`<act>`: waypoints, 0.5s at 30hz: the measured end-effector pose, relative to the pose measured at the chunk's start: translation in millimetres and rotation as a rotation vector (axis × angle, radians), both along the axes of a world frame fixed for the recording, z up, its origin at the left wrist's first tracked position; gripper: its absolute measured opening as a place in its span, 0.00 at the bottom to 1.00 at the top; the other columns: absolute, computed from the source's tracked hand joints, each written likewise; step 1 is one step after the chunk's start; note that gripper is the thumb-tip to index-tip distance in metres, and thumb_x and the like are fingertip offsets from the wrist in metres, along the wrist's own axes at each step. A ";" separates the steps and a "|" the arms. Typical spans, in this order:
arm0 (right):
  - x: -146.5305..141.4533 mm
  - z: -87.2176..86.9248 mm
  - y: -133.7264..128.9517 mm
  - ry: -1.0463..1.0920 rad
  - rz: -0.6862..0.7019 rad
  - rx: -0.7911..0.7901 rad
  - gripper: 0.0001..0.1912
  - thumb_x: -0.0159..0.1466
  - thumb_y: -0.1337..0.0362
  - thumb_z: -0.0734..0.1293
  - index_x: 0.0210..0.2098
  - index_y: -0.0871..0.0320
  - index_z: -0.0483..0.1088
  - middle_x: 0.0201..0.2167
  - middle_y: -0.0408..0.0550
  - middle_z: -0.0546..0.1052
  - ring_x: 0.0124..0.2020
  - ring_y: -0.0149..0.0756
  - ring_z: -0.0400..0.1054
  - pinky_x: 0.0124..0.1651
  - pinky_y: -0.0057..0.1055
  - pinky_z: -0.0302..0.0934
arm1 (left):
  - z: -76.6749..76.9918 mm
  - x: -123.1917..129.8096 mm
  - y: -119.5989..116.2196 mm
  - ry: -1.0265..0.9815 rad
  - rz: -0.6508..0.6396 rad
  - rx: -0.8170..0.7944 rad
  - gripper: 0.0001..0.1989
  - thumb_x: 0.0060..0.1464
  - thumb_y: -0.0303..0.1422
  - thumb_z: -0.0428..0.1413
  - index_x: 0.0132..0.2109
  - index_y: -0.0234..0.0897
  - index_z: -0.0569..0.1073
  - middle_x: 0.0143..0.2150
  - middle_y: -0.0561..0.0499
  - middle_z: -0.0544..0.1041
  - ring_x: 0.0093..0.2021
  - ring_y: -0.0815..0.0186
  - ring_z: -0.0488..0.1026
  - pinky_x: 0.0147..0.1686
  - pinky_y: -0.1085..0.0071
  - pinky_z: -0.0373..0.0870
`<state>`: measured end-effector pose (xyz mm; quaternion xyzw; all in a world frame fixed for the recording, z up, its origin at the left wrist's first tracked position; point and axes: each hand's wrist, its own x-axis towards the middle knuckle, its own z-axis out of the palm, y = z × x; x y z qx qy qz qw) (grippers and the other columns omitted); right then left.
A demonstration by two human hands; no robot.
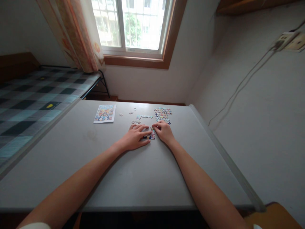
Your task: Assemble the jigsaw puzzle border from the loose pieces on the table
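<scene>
Checkered bed [35, 84] over on the left, then the gray table [62, 143] with a penguin picture sheet [105, 114] on it. A few loose pieces lie right of that. Left hand [135, 137] is spread out, fingers over the part-built puzzle [152, 135] mid-table. Right hand [163, 131] has its fingertips bunched at the puzzle's right side, can't tell if they're pinching a piece. Messy piece pile [163, 112] just beyond it.
</scene>
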<state>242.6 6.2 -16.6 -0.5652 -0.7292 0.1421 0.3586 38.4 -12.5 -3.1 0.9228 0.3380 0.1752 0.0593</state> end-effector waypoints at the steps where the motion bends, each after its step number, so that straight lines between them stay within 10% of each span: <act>1: 0.1 -0.3 0.2 0.014 -0.006 0.002 0.09 0.60 0.67 0.65 0.33 0.56 0.78 0.32 0.46 0.73 0.31 0.32 0.67 0.41 0.29 0.60 | 0.2 0.0 0.0 -0.001 0.000 -0.002 0.21 0.59 0.46 0.49 0.58 0.53 0.68 0.61 0.49 0.66 0.60 0.56 0.60 0.60 0.55 0.49; 15: -0.1 -0.2 -0.2 0.006 -0.025 -0.002 0.08 0.59 0.67 0.65 0.32 0.57 0.77 0.31 0.46 0.72 0.29 0.30 0.65 0.39 0.29 0.60 | 0.8 -0.2 -0.1 0.009 0.000 0.000 0.21 0.60 0.46 0.48 0.58 0.52 0.68 0.61 0.49 0.66 0.61 0.57 0.60 0.60 0.55 0.49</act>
